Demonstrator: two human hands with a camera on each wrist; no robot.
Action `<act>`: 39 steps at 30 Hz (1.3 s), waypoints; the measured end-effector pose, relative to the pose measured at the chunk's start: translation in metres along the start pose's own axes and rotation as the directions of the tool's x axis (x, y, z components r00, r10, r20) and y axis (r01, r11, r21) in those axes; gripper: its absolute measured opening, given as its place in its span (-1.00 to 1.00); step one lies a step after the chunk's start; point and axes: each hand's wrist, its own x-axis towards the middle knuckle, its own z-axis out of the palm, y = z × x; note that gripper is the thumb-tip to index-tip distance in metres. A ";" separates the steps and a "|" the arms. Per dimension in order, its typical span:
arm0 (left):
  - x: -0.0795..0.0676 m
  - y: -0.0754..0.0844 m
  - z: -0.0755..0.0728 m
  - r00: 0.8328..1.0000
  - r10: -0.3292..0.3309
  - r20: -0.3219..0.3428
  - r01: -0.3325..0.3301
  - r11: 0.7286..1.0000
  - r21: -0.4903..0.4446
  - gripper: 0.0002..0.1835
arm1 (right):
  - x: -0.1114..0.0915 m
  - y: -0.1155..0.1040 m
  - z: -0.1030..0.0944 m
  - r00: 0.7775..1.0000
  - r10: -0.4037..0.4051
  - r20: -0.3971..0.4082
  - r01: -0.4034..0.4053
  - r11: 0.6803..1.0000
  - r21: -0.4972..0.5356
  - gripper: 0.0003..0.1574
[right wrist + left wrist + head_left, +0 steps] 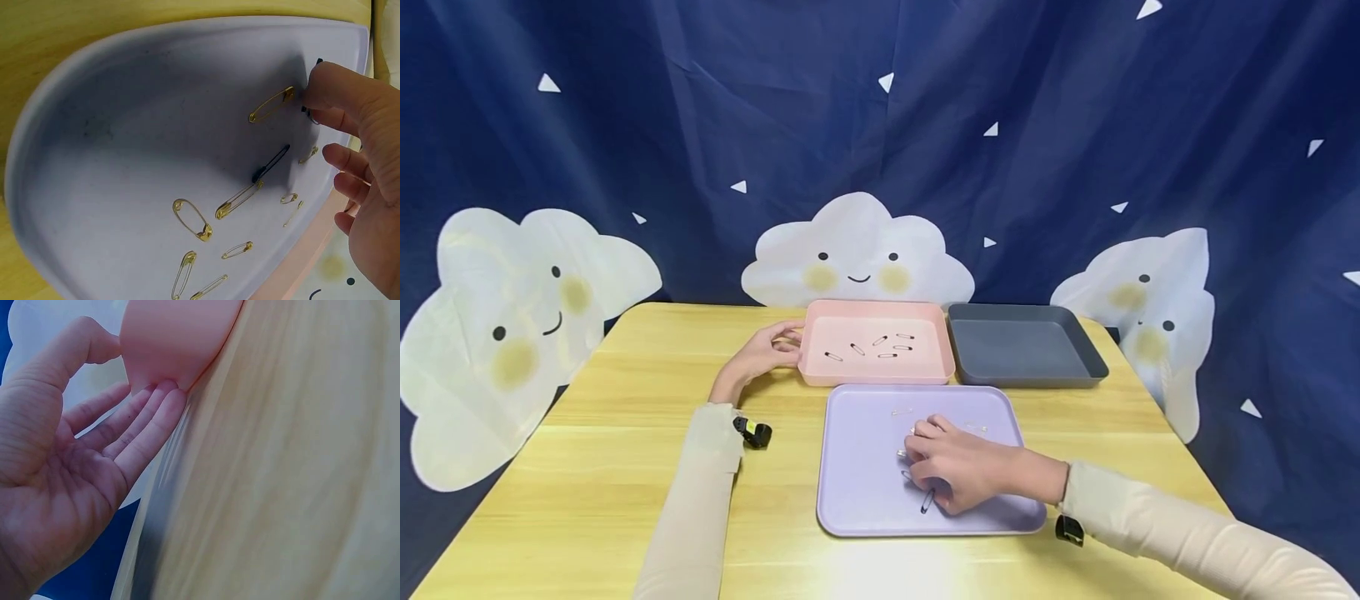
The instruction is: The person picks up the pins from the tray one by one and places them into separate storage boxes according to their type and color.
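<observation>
My left hand [765,351] is at the left end of the pink tray [874,377], its fingertips and thumb touching the tray's outer wall [178,337]. Inside that tray lie several black safety pins [857,349]. Over the lilac tray [868,467], my right hand [966,467] has its fingers bent down. Its thumb and forefinger pinch a black safety pin [928,502], whose middle the thumb hides in the right wrist view. Another black safety pin [272,164] and several gold ones, such as a gold safety pin [192,220], lie on the lilac tray below the hand.
A dark grey tray [1026,343] stands right of the pink one, behind the lilac tray. All three are on a yellow wooden table [587,467]. A blue curtain [820,108] with clouds hangs along the table's back edge.
</observation>
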 end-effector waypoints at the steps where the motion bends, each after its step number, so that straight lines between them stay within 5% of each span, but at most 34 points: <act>1: 0.000 0.001 0.000 1.000 -0.002 -0.001 0.002 1.000 0.001 -0.22 | 0.000 0.000 0.000 1.000 -0.002 0.000 0.002 1.000 0.000 -0.67; 39: -0.001 0.006 0.000 1.000 -0.005 0.001 0.005 1.000 -0.013 -0.23 | 0.009 -0.006 0.002 1.000 -0.014 -0.002 0.014 1.000 0.012 -0.64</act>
